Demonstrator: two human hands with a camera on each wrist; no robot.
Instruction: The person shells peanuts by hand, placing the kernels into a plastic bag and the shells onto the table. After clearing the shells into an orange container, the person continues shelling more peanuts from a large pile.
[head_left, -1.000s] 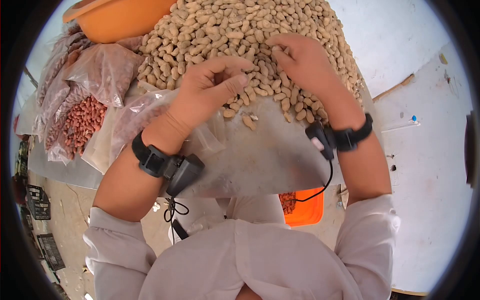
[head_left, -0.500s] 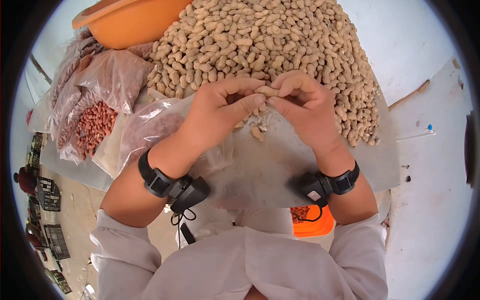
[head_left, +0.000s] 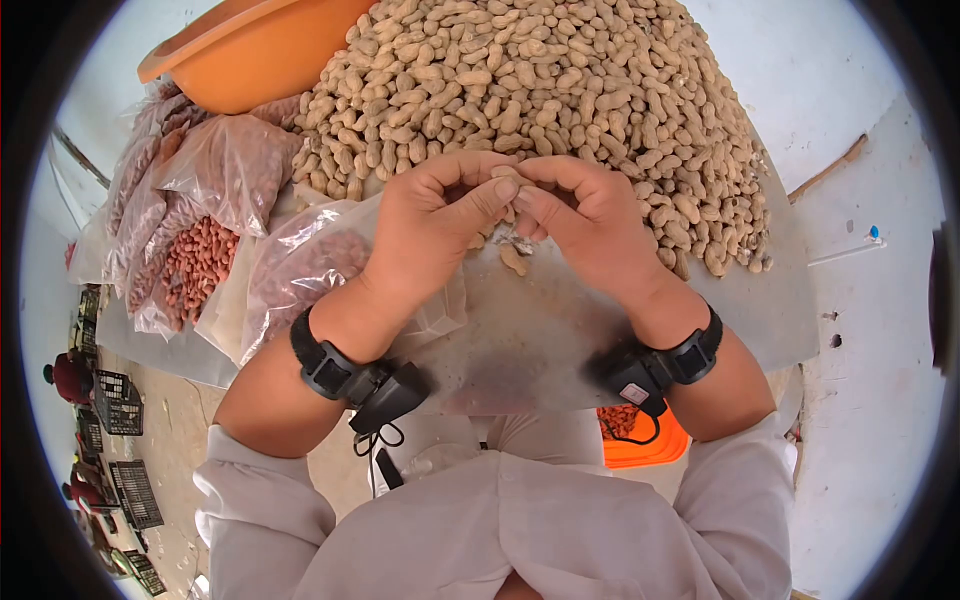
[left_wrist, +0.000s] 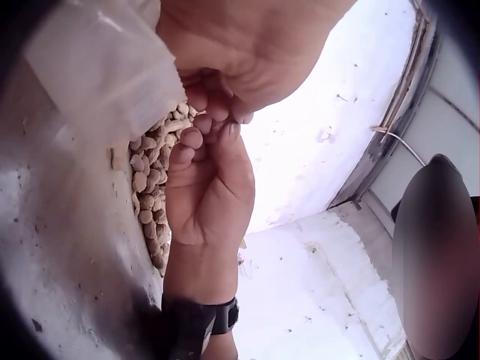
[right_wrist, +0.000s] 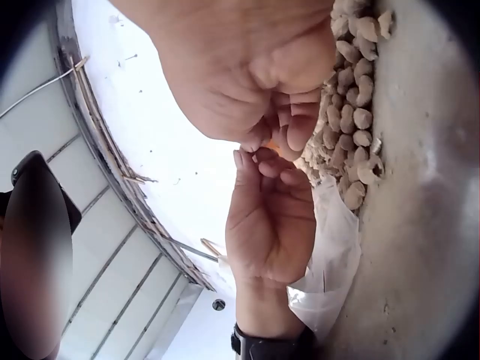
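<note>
In the head view the left hand [head_left: 432, 215] and the right hand [head_left: 592, 222] meet fingertip to fingertip in front of a big heap of unshelled peanuts [head_left: 560, 90]. Between the left thumb and fingers is a peanut [head_left: 508, 174], pinched and partly hidden. The right thumb and fingertips press against it from the other side. Both wrist views show the fingertips of the two hands together, the held peanut mostly covered there. Just below the hands a broken shell piece [head_left: 513, 260] lies on the metal table [head_left: 520, 330].
An orange basin [head_left: 250, 60] stands at the back left. Clear bags [head_left: 225, 165] of reddish kernels [head_left: 200, 265] lie along the left, another bag [head_left: 310, 260] beside the left forearm. Below the table edge is an orange container [head_left: 650, 445]. Black crates stand on the floor.
The hands, earlier apart with the right one in the heap, have come together in front of it, a peanut between their fingertips. Since the middle frame they have shifted only slightly.
</note>
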